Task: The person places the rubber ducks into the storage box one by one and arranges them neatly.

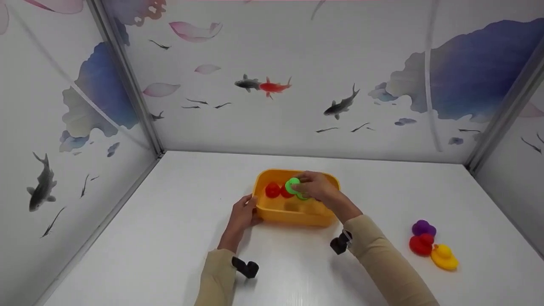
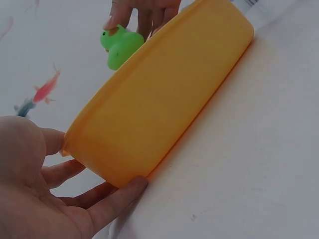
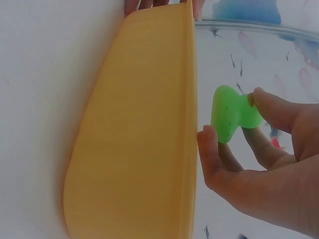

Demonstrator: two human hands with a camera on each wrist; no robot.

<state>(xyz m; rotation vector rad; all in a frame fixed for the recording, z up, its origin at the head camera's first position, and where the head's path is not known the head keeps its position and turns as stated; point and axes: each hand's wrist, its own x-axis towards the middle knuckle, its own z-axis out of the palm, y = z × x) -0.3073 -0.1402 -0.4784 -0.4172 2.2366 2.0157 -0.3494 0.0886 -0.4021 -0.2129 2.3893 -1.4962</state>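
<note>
A yellow plastic basin (image 1: 297,219) stands on the white table. At its left end my left hand (image 1: 244,211) grips it, thumb at the rim and fingers beneath in the left wrist view. My right hand (image 1: 318,185) holds a green rubber duck (image 1: 292,185) over the basin, pinched by the head in the right wrist view (image 3: 229,112). Inside the basin sit a red rubber duck (image 1: 273,190) and another red one (image 1: 286,191), partly covered by the green duck. A second green shape (image 1: 302,196) shows below my right fingers. The hand hides part of the inside.
To the right on the table, a purple duck (image 1: 424,228), a red duck (image 1: 421,245) and a yellow duck (image 1: 444,257) lie close together. White panels (image 1: 289,131) printed with fish and petals enclose the table at the back and sides.
</note>
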